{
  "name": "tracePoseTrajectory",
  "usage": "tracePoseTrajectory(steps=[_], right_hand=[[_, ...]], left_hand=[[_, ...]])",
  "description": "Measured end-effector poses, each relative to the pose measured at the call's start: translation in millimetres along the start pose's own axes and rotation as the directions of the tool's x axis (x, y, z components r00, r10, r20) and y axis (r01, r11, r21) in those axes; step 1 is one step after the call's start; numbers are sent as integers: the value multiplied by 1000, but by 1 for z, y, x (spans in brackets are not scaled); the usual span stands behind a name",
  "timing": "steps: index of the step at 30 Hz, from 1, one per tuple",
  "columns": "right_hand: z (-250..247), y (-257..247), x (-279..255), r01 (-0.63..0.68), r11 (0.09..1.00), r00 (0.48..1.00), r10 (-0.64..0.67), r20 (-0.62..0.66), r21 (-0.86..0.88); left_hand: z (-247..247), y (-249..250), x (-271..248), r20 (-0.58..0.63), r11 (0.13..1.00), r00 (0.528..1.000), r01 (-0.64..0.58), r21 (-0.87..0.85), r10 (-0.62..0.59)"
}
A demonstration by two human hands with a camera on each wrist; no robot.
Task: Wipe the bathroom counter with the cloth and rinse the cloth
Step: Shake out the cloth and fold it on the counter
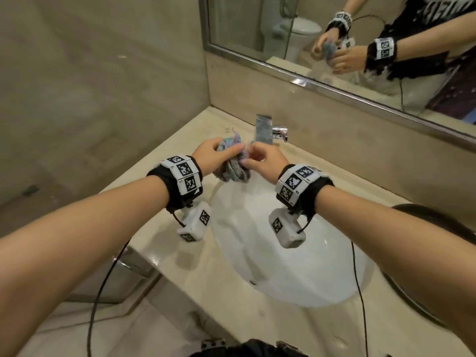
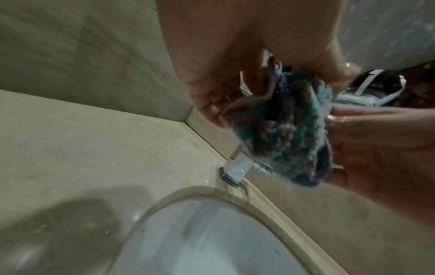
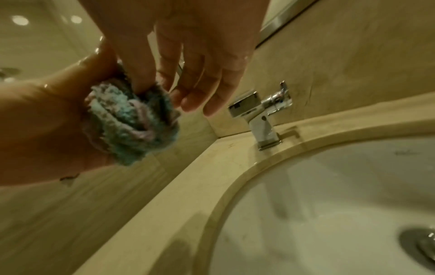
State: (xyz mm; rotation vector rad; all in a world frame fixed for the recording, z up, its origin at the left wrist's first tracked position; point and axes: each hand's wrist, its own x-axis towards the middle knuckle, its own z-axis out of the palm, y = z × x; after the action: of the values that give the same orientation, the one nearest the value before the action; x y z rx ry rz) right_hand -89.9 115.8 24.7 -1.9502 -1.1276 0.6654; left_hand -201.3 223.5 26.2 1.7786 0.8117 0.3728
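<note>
Both hands are raised over the far rim of the white basin (image 1: 291, 266), just in front of the chrome tap (image 1: 268, 131). The cloth (image 1: 233, 163), a bunched, fluffy blue-grey piece with pinkish folds, is held between them in the air, clear of the beige stone counter (image 1: 180, 256) and touching neither the basin nor the tap. The left hand (image 1: 215, 154) grips the upper part of the bundle, its fingers curled round the fabric with the thumb lying across the front; the left wrist view shows the wad packed against the palm. The right hand (image 1: 265, 161) takes the opposite side of the cloth: the right wrist view shows the thumb and forefinger pinching into the folds, while the remaining fingers (image 3: 212, 87) hang extended and slightly apart, off the fabric. Skin on both hands shows wet glints. No stream of water can be made out at the tap spout, and the position of the tap lever cannot be judged. The basin's drain (image 3: 421, 241) is visible at the edge of the right wrist view. The wall mirror (image 1: 334, 42) above the counter reflects the same two-handed hold on the cloth. Each wrist carries a black strap with printed marker tags, a small white unit and a trailing black cable.
</note>
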Motion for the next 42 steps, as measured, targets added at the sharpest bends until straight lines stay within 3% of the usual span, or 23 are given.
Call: tracePoseTrajectory(steps=[6, 12, 15, 19, 22, 24, 27, 28, 30, 32, 34, 37, 42], right_hand=[[44, -24, 33, -211, 951, 970, 232, -72, 225], [83, -48, 55, -339, 851, 922, 385, -39, 400], [87, -63, 58, -352, 789, 917, 397, 19, 504], [95, -78, 64, -365, 713, 909, 413, 63, 598], [100, -85, 70, -361, 649, 905, 417, 83, 670], [103, -87, 73, -358, 646, 908, 409, 90, 674], [100, -89, 74, -348, 594, 913, 389, 120, 725], [99, -91, 73, -342, 598, 920, 369, 129, 725], [97, -92, 71, -316, 693, 941, 318, 118, 648], [98, -89, 71, -242, 862, 970, 232, 78, 445], [102, -86, 72, -163, 962, 986, 154, 58, 220], [105, -85, 73, -106, 991, 993, 103, 51, 77], [104, -87, 72, -45, 996, 997, 39, 73, 80]], left_hand=[[-54, -26, -6, 26, 979, 992, 123, -163, -120], [-104, -59, -9, -197, 965, 957, 178, -192, -216], [-125, -68, -13, -122, 932, 949, 252, -262, -291], [-136, -72, -17, 8, 975, 987, 159, -157, -160], [-128, -65, -18, 146, 982, 988, 84, -169, -59], [-122, -60, -16, 126, 971, 988, 112, -211, -87], [-120, -56, -7, -52, 968, 993, 95, -233, -110], [-122, -56, -4, -99, 963, 988, 87, -254, -116], [-125, -56, 1, -146, 947, 980, 86, -311, -137], [-129, -49, 2, -131, 927, 981, 85, -366, -142], [-131, -42, 3, -68, 929, 990, 88, -360, -121], [-134, -34, 2, -11, 958, 998, 62, -281, -68], [-139, -29, 2, -70, 970, 997, 7, -244, -25]])
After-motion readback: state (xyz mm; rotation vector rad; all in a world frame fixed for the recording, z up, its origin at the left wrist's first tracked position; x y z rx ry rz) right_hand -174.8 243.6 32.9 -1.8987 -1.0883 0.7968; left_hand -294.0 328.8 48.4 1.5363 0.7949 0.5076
